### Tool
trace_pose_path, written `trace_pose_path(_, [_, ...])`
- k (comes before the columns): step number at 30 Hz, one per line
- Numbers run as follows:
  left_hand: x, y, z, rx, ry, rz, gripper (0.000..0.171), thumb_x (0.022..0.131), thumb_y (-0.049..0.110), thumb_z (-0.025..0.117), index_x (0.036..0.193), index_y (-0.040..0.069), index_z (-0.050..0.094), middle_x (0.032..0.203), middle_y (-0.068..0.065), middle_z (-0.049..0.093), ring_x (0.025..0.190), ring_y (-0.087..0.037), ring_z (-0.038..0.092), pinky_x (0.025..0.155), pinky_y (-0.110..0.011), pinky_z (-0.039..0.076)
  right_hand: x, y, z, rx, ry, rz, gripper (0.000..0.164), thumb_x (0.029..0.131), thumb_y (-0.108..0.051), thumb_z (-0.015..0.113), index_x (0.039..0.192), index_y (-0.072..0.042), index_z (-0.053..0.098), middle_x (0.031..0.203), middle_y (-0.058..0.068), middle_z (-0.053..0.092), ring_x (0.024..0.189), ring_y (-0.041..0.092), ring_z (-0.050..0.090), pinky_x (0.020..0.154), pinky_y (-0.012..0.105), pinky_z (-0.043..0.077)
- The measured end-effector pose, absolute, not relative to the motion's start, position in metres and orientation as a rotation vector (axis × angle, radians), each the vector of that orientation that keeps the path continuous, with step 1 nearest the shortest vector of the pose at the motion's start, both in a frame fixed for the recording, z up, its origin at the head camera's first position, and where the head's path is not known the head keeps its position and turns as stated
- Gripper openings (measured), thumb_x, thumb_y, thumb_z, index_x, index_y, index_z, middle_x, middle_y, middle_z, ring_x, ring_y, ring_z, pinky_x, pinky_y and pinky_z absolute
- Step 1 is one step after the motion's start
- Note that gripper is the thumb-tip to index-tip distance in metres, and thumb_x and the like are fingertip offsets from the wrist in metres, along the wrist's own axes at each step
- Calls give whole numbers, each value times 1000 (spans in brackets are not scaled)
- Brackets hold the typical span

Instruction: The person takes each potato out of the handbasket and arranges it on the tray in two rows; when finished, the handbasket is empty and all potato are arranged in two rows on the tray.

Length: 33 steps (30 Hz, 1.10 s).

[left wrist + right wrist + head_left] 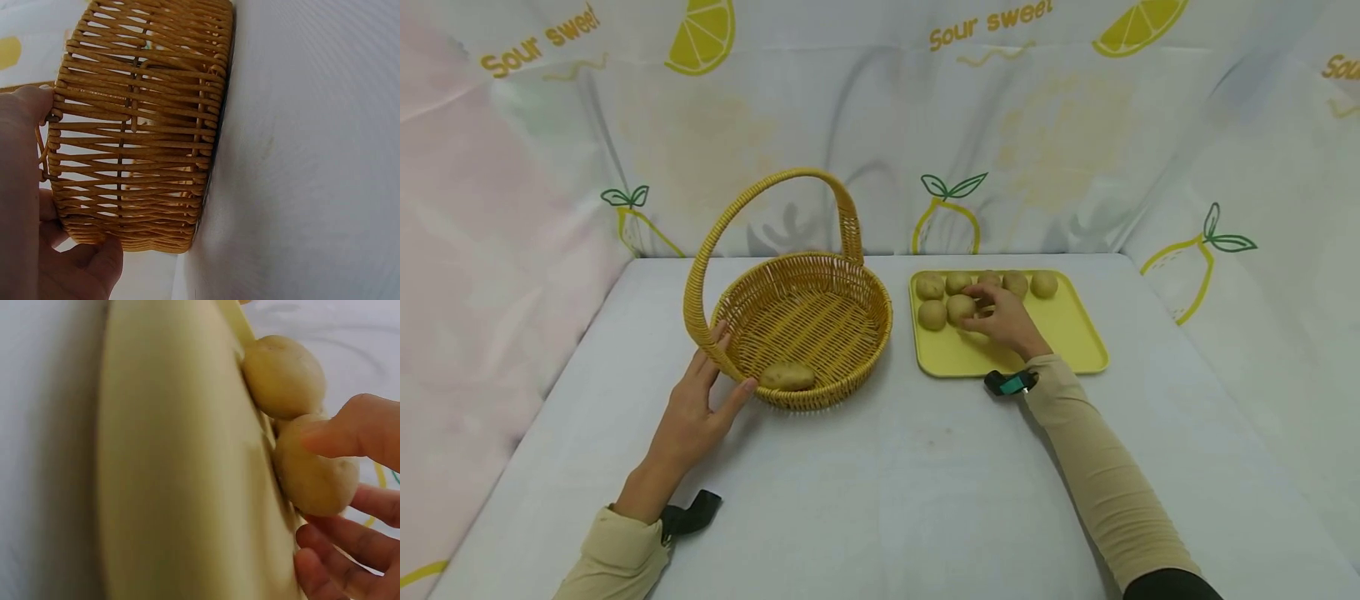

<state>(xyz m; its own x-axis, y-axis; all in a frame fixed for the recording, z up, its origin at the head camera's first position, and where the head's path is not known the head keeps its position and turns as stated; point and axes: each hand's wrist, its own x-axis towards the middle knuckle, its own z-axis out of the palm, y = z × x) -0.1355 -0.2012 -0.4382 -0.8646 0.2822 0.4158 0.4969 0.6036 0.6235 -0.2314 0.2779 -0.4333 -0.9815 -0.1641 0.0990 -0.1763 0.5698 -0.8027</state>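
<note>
A woven wicker basket with a tall arched handle stands left of centre, one oblong potato lying inside at its near edge. My left hand holds the basket's near-left side, thumb at the rim and fingers around the handle's foot; the left wrist view shows fingertips against the wicker wall. Over the yellow tray, my right hand pinches a round potato between thumb and fingers. That potato is still low over the tray, close beside another potato.
Several more round potatoes sit in rows toward the tray's back and left. A white cloth covers the table. Behind it hangs a lemon-printed curtain. The basket's handle rises high on its left and back.
</note>
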Motion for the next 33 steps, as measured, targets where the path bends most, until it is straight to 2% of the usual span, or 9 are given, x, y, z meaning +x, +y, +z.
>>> trace_pose_path(9, [-137, -202, -439, -640, -2549, -1125, 78, 102, 21, 71, 165, 5, 27, 172, -7, 20, 153, -30, 24, 110, -63, 35, -230, 275, -417, 346, -2715, 1340, 53, 91, -7, 81, 136, 8, 59, 135, 27, 59, 121, 43, 56, 100, 55, 46])
trace_pose_path(13, [-137, -201, -439, -635, -2556, -1130, 80, 102, 21, 71, 166, 9, 25, 172, -7, 19, 153, -31, 23, 109, -65, 35, -226, 256, -401, 462, -2589, 1378, 46, 92, -6, 79, 133, 8, 62, 132, 27, 61, 118, 45, 57, 100, 57, 46])
trace_pose_path(15, [-137, -201, -439, -634, -2559, -1129, 80, 102, 22, 71, 166, 9, 25, 172, -8, 19, 153, -31, 24, 109, -66, 35, -224, 241, -391, 524, -2558, 1409, 40, 93, -8, 78, 129, 5, 66, 130, 23, 64, 117, 43, 58, 98, 56, 48])
trace_pose_path(21, [-137, -202, -439, -634, -2560, -1118, 78, 102, 22, 70, 165, 4, 27, 172, -8, 20, 153, -31, 23, 109, -66, 35, -231, 197, -362, 852, -2547, 1474, 28, 94, -7, 77, 121, -2, 74, 120, 13, 71, 112, 32, 64, 92, 44, 54])
trace_pose_path(26, [-137, -202, -440, -628, -2566, -1113, 79, 102, 23, 70, 166, 10, 25, 171, -8, 20, 153, -32, 24, 107, -67, 36, -237, 161, -345, 1169, -2536, 1533, 26, 96, -3, 74, 122, 0, 74, 119, 12, 72, 112, 33, 66, 93, 40, 55])
trace_pose_path(33, [-137, -202, -440, -632, -2559, -1115, 79, 102, 21, 70, 166, 9, 26, 171, -8, 20, 153, -32, 24, 107, -66, 37, -245, 113, -340, 1583, -2553, 1538, 26, 99, 2, 66, 124, 2, 73, 121, 9, 73, 111, 20, 67, 93, 39, 56])
